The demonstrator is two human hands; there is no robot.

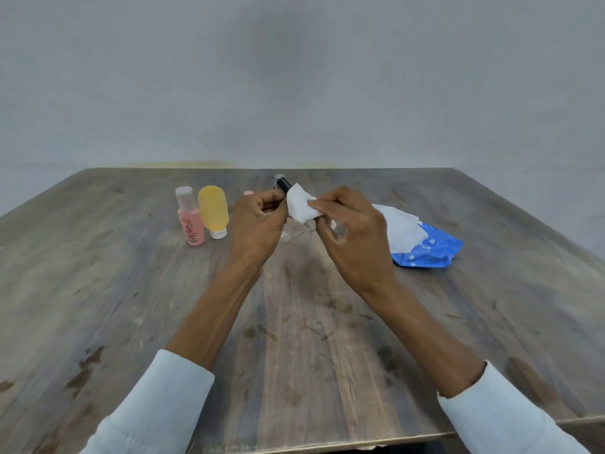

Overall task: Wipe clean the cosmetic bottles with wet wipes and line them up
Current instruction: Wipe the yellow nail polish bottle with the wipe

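A plain indoor room, its kind unclear: a worn wooden table (294,339) under the hands, a bare grey wall (294,77) beyond them, and nothing more telling.

Two bottles are standing on the table (131,290): one pink bottle (191,221), one yellow bottle (213,209). A third, black-capped bottle (284,185) is showing, one wipe (299,208), one blue wipe pack (425,250), possibly more bottles hiding behind the hands.

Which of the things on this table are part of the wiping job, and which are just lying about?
Part of the job:
- black-capped bottle, held in the left hand
- wet wipe, pinched by the right hand
- pink bottle
- yellow bottle
- blue wipes pack

Lying about:
- nothing that I can tell; a small pink thing behind the left hand is too hidden to name
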